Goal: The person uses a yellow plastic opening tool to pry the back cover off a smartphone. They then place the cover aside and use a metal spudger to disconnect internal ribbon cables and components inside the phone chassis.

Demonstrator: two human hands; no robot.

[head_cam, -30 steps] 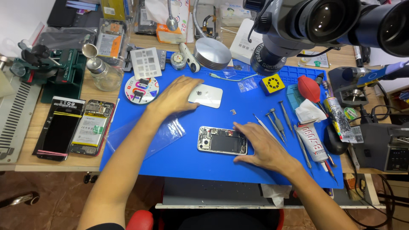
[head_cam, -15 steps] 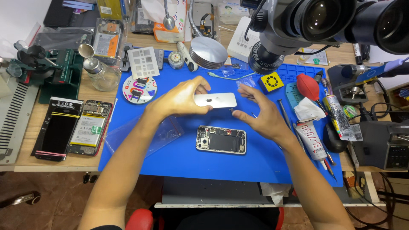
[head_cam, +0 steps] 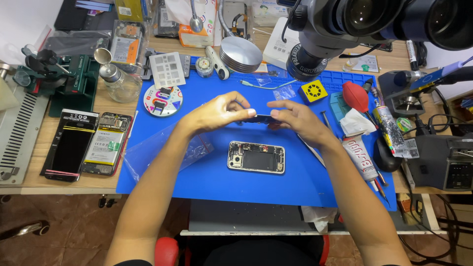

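Two bare things worry me: the opened phone body [head_cam: 256, 157] lies exposed at mid-frame, and just above it the left hand [head_cam: 217, 113] and right hand [head_cam: 295, 118] pinch the dark back panel [head_cam: 260, 118] by its ends in mid-air, where one slip could drop it onto those parts.
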